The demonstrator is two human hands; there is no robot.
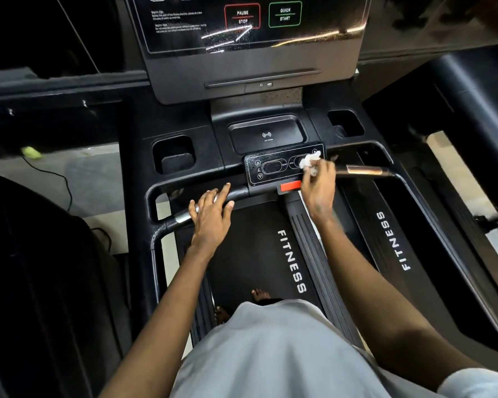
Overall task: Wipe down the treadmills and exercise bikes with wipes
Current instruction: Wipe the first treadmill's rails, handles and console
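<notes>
I stand on a black treadmill (pixel 259 254) and look down at its console. My right hand (pixel 318 186) pinches a crumpled white wipe (pixel 309 162) and presses it on the right side of the small button panel (pixel 273 168). My left hand (pixel 212 209) rests flat, fingers straight, on the left handlebar (pixel 179 218) with its metal sensor. A red safety clip (pixel 290 186) sits just below the panel, beside my right hand.
The big screen (pixel 250 21) with PAUSE STOP and QUICK START stands ahead, streaked with reflections. Cup holders (pixel 174 155) (pixel 345 123) flank a phone tray (pixel 266 133). A second treadmill deck (pixel 394 239) lies to the right. A black cable (pixel 61 179) crosses the floor at left.
</notes>
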